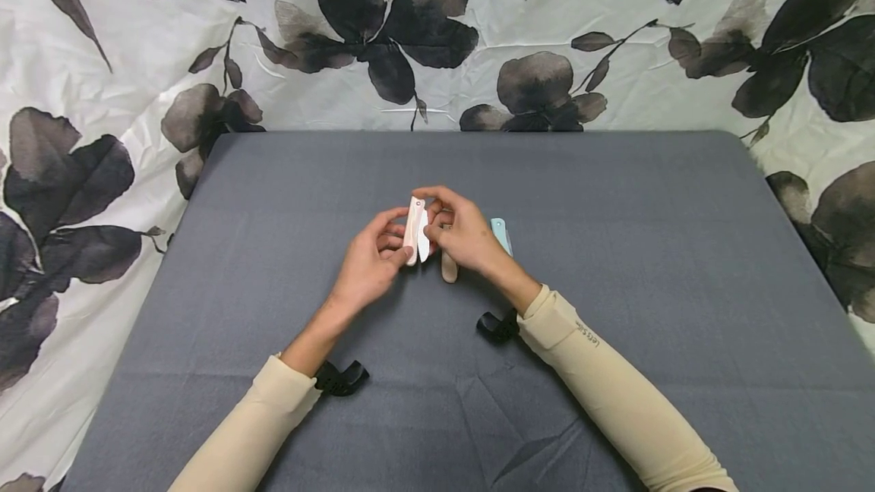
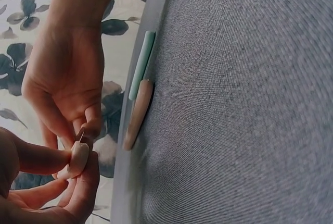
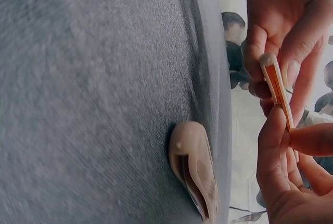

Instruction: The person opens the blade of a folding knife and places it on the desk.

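My left hand (image 1: 369, 264) holds a pale pink folding knife (image 1: 412, 232) by its handle, between thumb and fingers, above the table. Its white blade (image 1: 424, 238) is swung partly out, at a narrow angle to the handle. Thumb and fingers of my right hand (image 1: 468, 232) pinch this blade from the right. In the right wrist view the handle (image 3: 274, 75) shows its open slot, orange inside. Just below the right hand a beige folding knife (image 1: 449, 268) lies on the table, partly covered by that hand. A light blue folding knife (image 1: 500, 230) lies behind the right wrist.
A grey cloth (image 1: 615, 249) covers the table, with creases near the front. Behind and to both sides hangs a white sheet (image 1: 294, 97) with dark flowers. Black camera mounts (image 1: 342, 378) sit at both wrists.
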`<state>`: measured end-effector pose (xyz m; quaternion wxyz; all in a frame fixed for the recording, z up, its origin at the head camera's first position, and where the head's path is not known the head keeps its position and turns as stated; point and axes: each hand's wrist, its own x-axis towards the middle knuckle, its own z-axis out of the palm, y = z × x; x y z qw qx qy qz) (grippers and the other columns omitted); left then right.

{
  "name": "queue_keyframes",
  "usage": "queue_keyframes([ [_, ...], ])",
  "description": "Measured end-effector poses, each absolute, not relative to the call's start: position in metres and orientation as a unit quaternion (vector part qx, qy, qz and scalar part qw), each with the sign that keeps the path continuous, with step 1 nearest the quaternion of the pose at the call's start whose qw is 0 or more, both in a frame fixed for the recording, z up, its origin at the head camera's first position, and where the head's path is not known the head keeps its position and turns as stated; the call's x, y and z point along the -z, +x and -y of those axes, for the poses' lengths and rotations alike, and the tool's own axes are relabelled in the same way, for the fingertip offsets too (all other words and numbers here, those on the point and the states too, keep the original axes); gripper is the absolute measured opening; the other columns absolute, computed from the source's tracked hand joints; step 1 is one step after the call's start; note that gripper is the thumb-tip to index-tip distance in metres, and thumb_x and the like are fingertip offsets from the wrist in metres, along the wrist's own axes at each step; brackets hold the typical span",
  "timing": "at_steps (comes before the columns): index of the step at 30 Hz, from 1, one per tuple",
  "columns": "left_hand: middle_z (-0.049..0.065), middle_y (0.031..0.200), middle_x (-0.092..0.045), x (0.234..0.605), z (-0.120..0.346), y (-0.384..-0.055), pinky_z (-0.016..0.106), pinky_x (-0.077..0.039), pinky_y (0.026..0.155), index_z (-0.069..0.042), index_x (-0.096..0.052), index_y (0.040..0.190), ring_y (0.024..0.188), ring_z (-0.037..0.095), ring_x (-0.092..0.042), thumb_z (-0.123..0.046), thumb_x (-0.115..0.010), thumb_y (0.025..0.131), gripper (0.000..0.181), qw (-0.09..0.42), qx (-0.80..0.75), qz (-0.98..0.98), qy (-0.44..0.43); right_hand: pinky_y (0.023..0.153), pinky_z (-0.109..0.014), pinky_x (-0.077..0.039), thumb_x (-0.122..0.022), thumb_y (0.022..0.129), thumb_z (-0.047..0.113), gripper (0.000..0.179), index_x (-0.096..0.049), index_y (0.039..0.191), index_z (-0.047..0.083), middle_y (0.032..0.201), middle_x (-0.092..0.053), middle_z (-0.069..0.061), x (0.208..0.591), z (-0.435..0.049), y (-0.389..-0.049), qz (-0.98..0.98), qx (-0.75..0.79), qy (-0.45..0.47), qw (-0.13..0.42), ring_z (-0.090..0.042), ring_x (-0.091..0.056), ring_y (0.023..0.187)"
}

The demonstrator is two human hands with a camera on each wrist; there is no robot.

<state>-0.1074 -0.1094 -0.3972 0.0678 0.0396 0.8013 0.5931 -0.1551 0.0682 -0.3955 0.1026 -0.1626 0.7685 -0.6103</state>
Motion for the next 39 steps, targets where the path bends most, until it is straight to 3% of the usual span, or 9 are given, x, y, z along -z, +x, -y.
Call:
queue_keyframes([
  [2, 0.02, 0.122, -0.063, 0.397, 0.11, -0.108, 0.016, -0.053, 0.071, -0.007, -0.051, 0.15, 0.098, 0.023, -0.068, 0.009, -0.064, 0.094, 0.06, 0.071, -0.596, -0.799, 0.039, 0.063, -0.048, -0.059, -0.056, 0.089, -0.015, 0.055, -0.058, 0.142, -0.001, 0.093, -0.059, -0.014, 0.396, -0.07, -0.157, -0.764, 0.614, -0.162, 0.112, -0.03, -0.06, 0.067],
  [11, 0.023, 0.118, -0.063, 0.396, 0.111, -0.109, 0.015, -0.053, 0.072, -0.002, -0.052, 0.148, 0.096, 0.025, -0.067, 0.012, -0.063, 0.092, 0.059, 0.086, -0.609, -0.787, 0.052, 0.059, -0.037, -0.059, -0.056, 0.086, -0.016, 0.057, -0.054, 0.142, -0.009, 0.092, -0.059, -0.016, 0.396, -0.076, -0.16, -0.746, 0.628, -0.164, 0.146, -0.013, -0.061, 0.065],
  [23, 0.024, 0.118, -0.064, 0.397, 0.117, -0.112, 0.016, -0.052, 0.074, -0.002, -0.054, 0.148, 0.096, 0.024, -0.067, 0.012, -0.061, 0.092, 0.058, 0.1, -0.594, -0.795, 0.066, 0.054, -0.034, -0.053, -0.054, 0.083, -0.014, 0.057, -0.059, 0.139, -0.003, 0.089, -0.06, -0.01, 0.394, -0.084, -0.166, -0.765, 0.598, -0.171, 0.169, -0.02, -0.06, 0.06],
  [31, 0.024, 0.122, -0.065, 0.392, 0.116, -0.114, 0.016, -0.052, 0.074, -0.004, -0.053, 0.149, 0.097, 0.023, -0.066, 0.011, -0.059, 0.093, 0.058, 0.094, -0.595, -0.796, 0.061, 0.056, -0.039, -0.054, -0.054, 0.086, -0.01, 0.057, -0.061, 0.14, 0.005, 0.092, -0.061, -0.01, 0.389, -0.087, -0.164, -0.784, 0.577, -0.177, 0.144, -0.031, -0.06, 0.068],
  [39, 0.024, 0.123, -0.063, 0.388, 0.113, -0.117, 0.015, -0.052, 0.071, -0.005, -0.054, 0.149, 0.101, 0.028, -0.066, 0.011, -0.061, 0.092, 0.059, 0.077, -0.606, -0.791, 0.03, 0.063, -0.032, -0.056, -0.061, 0.092, -0.006, 0.053, -0.058, 0.143, 0.007, 0.096, -0.063, -0.011, 0.388, -0.084, -0.162, -0.785, 0.585, -0.163, 0.123, -0.017, -0.063, 0.071],
])
